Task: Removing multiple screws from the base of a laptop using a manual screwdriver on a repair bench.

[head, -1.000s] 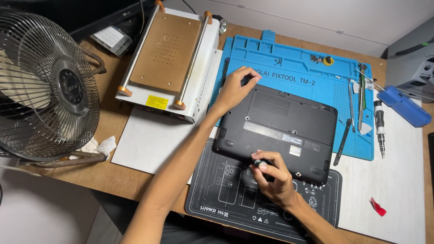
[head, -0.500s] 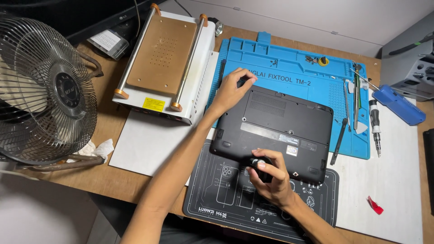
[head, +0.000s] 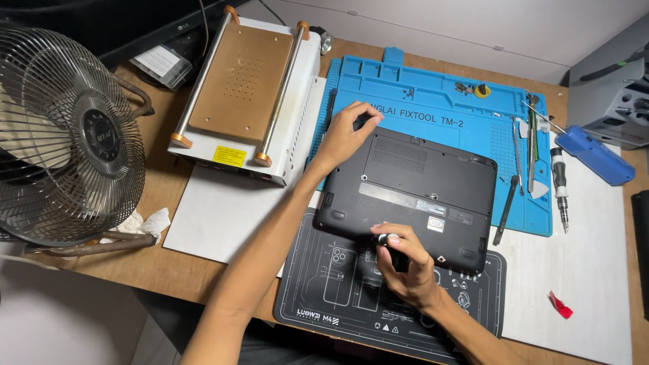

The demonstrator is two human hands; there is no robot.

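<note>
A black laptop (head: 419,189) lies upside down, half on a blue repair mat (head: 433,111) and half on a black work mat (head: 338,297). My left hand (head: 346,135) rests on the laptop's far left corner, fingers curled over the edge. My right hand (head: 404,269) is at the laptop's near edge, fingers closed around a small black screwdriver with a silver cap (head: 387,240) that stands on the case.
A metal desk fan (head: 67,135) stands at the left. A white heating plate machine (head: 250,88) sits behind my left arm. Tweezers, a pry tool and a screwdriver (head: 558,186) lie on the right. A blue-handled tool (head: 595,154) and a red scrap (head: 560,305) are further right.
The view has shifted slightly. My left hand stays on the laptop's far corner and my right hand stays at the near edge with the screwdriver.
</note>
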